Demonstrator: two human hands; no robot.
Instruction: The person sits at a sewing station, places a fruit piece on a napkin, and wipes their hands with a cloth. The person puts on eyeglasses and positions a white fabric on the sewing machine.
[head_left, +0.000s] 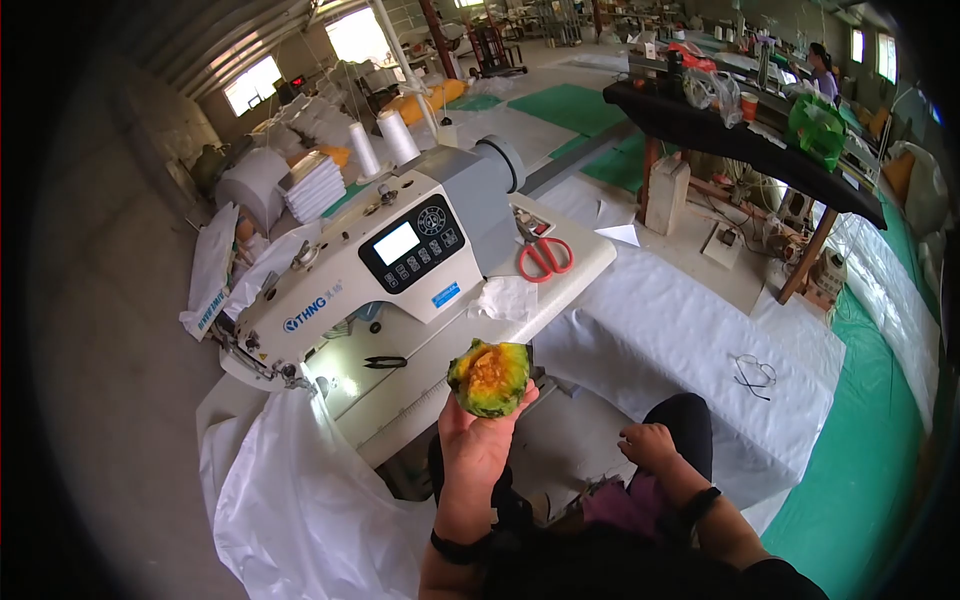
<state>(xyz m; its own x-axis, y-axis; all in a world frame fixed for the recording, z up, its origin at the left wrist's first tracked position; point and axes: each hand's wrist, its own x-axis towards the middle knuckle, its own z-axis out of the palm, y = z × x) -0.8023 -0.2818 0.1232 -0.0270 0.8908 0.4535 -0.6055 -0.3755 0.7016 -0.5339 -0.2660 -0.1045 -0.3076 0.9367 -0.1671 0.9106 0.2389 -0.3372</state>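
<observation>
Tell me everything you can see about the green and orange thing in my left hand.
The chunk looks like cut or broken squash or fruit: mottled green rind around yellow-orange flesh, with a rough, darker orange middle. Your left hand holds it up from below, flesh facing the camera, in front of the sewing table.

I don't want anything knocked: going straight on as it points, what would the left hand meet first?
Probably the crumpled white scrap on the sewing table, past the cut fruit the left hand holds; depth is unclear.
</observation>
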